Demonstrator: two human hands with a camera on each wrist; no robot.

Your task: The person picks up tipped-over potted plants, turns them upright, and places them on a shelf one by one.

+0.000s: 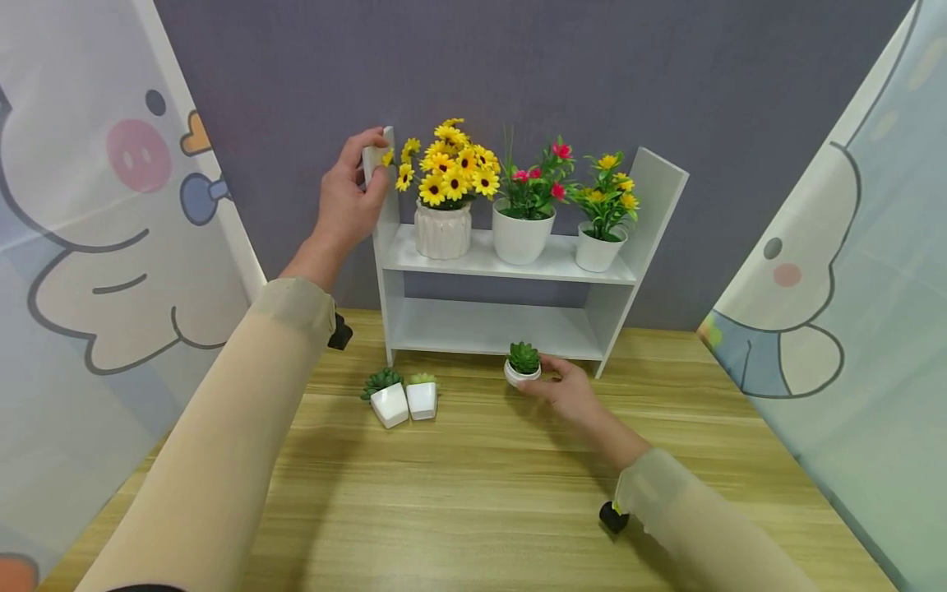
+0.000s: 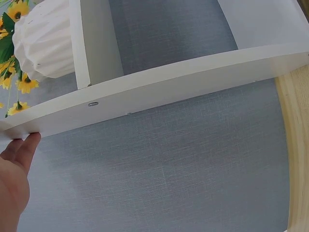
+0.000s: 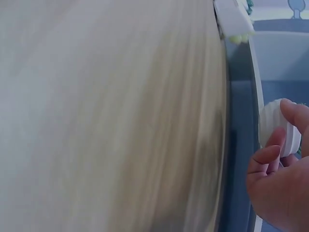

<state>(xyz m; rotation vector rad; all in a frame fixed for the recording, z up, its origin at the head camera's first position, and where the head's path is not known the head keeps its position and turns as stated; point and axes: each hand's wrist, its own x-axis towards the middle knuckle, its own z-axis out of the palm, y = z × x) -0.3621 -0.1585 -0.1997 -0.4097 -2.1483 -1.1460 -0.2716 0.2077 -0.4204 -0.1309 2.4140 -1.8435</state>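
Succulent pot (image 1: 523,364) sits on the wooden table (image 1: 473,493) just in front of the white shelf (image 1: 510,259), right hand (image 1: 565,390) curled round it. Left hand (image 1: 348,193) grips the shelf's left side panel top, steadying it. Step in hand, as judged: grasp made, lift pending. Whether the pot has left the table cannot be told. Lower shelf tier bare; upper tier holds three flower pots (image 1: 521,234). Two small square pots (image 1: 405,401) stand well left, out of the path.
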